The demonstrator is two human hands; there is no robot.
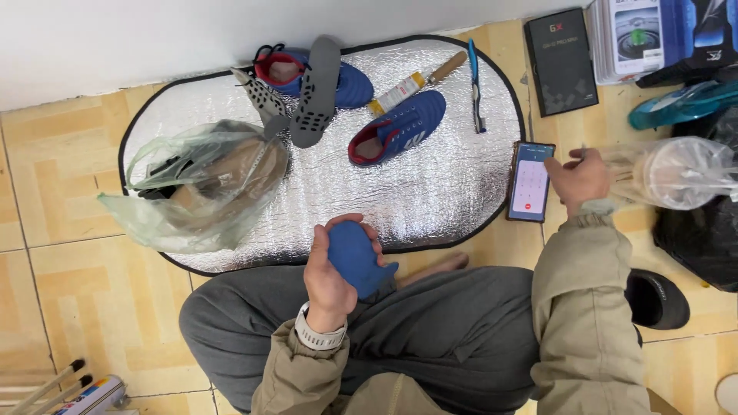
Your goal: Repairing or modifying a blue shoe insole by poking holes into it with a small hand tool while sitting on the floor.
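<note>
Silver foil mat (pixel 430 184), oval with a black edge, lies on the tan tile floor at the far centre. On its left part: clear plastic bag (pixel 204 184) with dark and brown contents. Far centre of the mat: one blue shoe (pixel 346 81) with a grey studded sole (pixel 315 92) laid across it. Just right of that, a second blue shoe (pixel 400 127), opening toward the near side. A glue tube (pixel 403 88) with a wooden handle and a blue-handled tool (pixel 475 84) lie at the far right of the mat.

Left hand (pixel 330 273), near centre over the lap, is clenched around a blue insole (pixel 355 257). Right hand (pixel 578 178), at right, touches a phone (pixel 530 181) lying at the mat's right edge; fingers loose, grasping nothing.
</note>
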